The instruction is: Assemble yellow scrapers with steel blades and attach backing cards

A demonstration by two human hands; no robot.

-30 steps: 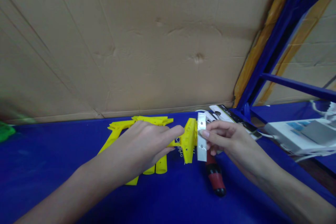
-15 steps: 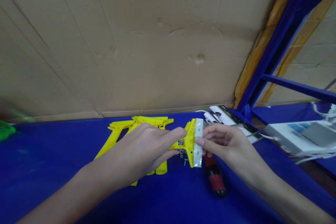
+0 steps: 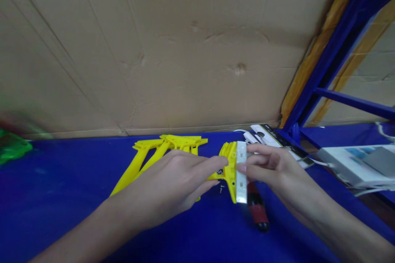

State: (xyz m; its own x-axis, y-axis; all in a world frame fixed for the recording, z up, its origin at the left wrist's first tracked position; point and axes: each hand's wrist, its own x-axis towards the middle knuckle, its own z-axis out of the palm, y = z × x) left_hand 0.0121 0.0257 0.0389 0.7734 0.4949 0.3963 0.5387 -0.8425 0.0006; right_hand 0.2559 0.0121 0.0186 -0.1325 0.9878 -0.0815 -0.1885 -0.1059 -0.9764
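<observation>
Creased brown cardboard backs a smooth blue surface. Over it, a yellow, flared plastic piece sits in the left hand, whose grip is closed round its narrow neck. The right hand, its grip narrow, pinches a flat, glossy strip along the flared edge. Nearby lie a rounded red-and-black handle and more yellow pieces.

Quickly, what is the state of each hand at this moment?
Left hand: closed, holding the yellow tool.
Right hand: closed in a pinch, holding the pale strip at the tool's wide end.
</observation>
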